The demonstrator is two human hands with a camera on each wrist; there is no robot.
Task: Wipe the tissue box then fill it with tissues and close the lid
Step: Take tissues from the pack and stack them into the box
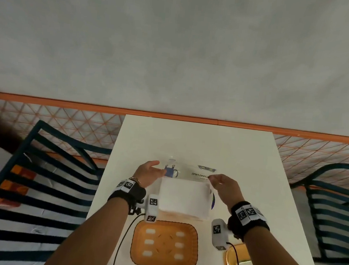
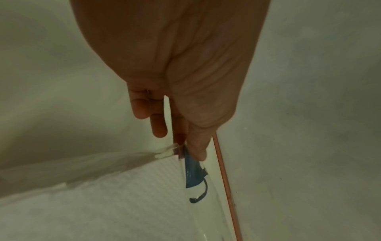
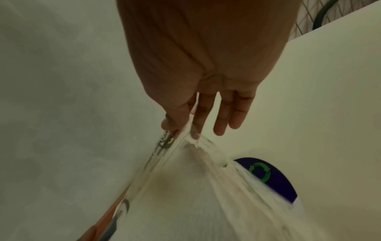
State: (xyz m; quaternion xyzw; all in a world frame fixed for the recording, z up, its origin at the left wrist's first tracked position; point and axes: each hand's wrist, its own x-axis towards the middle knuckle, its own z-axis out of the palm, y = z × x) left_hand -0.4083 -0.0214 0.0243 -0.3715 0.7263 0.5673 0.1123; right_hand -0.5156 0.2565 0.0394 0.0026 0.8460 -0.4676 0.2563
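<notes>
Fingers and thumb of our right hand pinch one end of the clear wrapper; our left hand pinches the other end. The printing reads mirrored, roughly "LYANG PAPEL", its start hidden. The white tissue stack sits between our hands on the desk, just beyond the orange basket.
</notes>
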